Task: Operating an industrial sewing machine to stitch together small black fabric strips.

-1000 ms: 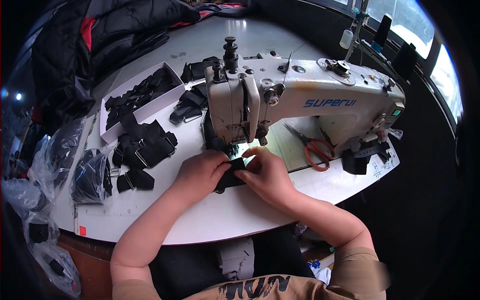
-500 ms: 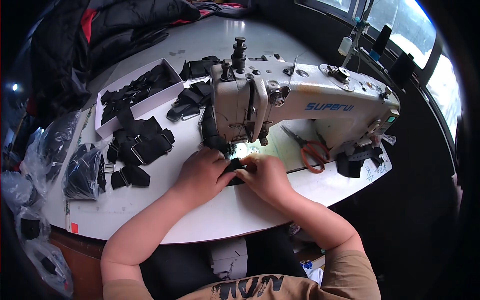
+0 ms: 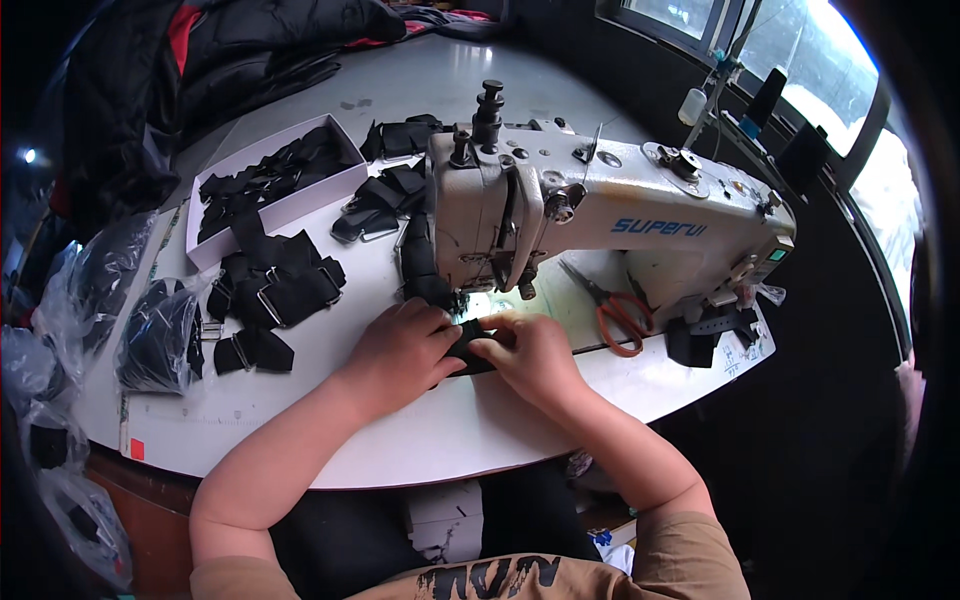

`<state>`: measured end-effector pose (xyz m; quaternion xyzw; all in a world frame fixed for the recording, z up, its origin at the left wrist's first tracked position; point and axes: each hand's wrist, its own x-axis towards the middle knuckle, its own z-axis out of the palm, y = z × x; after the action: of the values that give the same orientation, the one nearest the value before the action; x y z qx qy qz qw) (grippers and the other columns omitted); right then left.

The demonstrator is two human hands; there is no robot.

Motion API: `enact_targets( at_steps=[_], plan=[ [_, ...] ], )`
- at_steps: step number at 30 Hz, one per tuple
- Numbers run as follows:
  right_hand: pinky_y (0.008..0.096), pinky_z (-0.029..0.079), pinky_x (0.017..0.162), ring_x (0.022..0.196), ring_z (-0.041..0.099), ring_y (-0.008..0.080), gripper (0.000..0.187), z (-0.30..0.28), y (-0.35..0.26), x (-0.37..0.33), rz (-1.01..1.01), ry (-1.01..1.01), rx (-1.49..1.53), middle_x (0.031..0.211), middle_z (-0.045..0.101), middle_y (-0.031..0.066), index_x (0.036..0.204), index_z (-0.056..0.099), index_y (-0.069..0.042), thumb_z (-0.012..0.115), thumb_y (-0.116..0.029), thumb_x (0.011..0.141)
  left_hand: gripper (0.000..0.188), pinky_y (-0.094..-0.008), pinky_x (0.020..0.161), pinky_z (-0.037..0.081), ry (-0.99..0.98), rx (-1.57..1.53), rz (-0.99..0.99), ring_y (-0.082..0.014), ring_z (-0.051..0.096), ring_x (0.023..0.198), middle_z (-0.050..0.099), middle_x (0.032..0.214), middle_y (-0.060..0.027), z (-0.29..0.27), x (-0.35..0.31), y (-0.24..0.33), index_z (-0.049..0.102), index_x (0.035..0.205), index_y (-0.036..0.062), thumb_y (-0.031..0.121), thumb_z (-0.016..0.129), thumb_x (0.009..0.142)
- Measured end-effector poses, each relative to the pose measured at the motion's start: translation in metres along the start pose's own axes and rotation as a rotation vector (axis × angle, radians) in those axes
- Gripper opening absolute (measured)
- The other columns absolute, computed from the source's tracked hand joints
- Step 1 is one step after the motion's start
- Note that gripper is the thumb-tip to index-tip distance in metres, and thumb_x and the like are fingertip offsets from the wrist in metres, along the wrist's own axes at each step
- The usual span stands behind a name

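A white sewing machine (image 3: 590, 200) stands on the pale table, its lamp lighting the needle area. Just in front of the needle, both hands hold a piece of black webbing strap (image 3: 470, 352). My left hand (image 3: 405, 345) is closed, its fingers pressing the strap's left part close to the presser foot. With thumb and fingers, my right hand (image 3: 528, 352) pinches the strap's right side. The fingers partly hide the strap, and its far end under the needle is hard to make out. More black strap (image 3: 418, 260) runs along the left side of the machine head.
Orange-handled scissors (image 3: 618, 315) lie under the machine arm. Left of the machine are a white box (image 3: 345, 185) of black strap pieces, straps with metal buckles (image 3: 280, 285) and clear plastic bags (image 3: 165, 340). Dark padded fabric (image 3: 270, 50) is heaped at the far left. Thread cones (image 3: 765, 98) stand back right.
My right thumb and fingers have spread slightly apart, and more of the black strap shows between the hands. The whole view has shifted a little; both hands stay at the needle.
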<state>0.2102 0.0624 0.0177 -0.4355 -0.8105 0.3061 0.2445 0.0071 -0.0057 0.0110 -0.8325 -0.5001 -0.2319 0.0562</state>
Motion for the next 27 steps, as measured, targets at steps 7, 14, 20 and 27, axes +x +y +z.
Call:
enact_targets(
  at_steps=[7, 14, 20, 27],
  plan=[
    [0.0291, 0.053, 0.067, 0.069, 0.067, 0.0143, 0.035, 0.003, 0.003, -0.001, 0.007, 0.016, -0.005, 0.08, 0.073, 0.0136, 0.111, 0.073, 0.003, 0.081, -0.02, 0.085, 0.036, -0.0386, 0.093, 0.05, -0.003, 0.005, 0.005, -0.0254, 0.057, 0.104, 0.063, 0.105, -0.0052, 0.002, -0.001, -0.002, 0.071, 0.107, 0.0057, 0.032, 0.076, 0.084],
    [0.0354, 0.054, 0.067, 0.072, 0.07, 0.0251, 0.024, 0.008, -0.005, -0.007, -0.087, 0.09, -0.076, 0.087, 0.073, 0.0157, 0.107, 0.074, 0.0, 0.075, -0.013, 0.086, 0.036, -0.0396, 0.095, 0.049, -0.016, 0.008, 0.038, -0.0257, 0.056, 0.106, 0.063, 0.108, -0.0036, 0.001, -0.001, -0.006, 0.07, 0.112, 0.0074, 0.031, 0.075, 0.085],
    [0.0457, 0.053, 0.063, 0.075, 0.066, 0.0362, 0.028, 0.025, -0.003, -0.013, -0.269, 0.128, -0.381, 0.094, 0.063, 0.0147, 0.115, 0.068, -0.004, 0.063, -0.011, 0.088, 0.035, -0.0398, 0.097, 0.046, -0.025, 0.041, 0.054, -0.025, 0.056, 0.108, 0.063, 0.11, -0.0023, -0.003, 0.002, -0.003, 0.07, 0.112, 0.0087, 0.029, 0.075, 0.085],
    [0.0432, 0.054, 0.063, 0.08, 0.066, 0.0348, 0.031, 0.028, -0.005, -0.015, -0.327, 0.073, -0.508, 0.095, 0.062, 0.017, 0.117, 0.059, 0.002, 0.058, -0.01, 0.088, 0.036, -0.0428, 0.1, 0.045, -0.005, -0.08, -0.032, -0.0271, 0.056, 0.109, 0.062, 0.116, -0.0034, 0.0, 0.0, -0.004, 0.069, 0.113, 0.0114, 0.023, 0.078, 0.08]
  ],
)
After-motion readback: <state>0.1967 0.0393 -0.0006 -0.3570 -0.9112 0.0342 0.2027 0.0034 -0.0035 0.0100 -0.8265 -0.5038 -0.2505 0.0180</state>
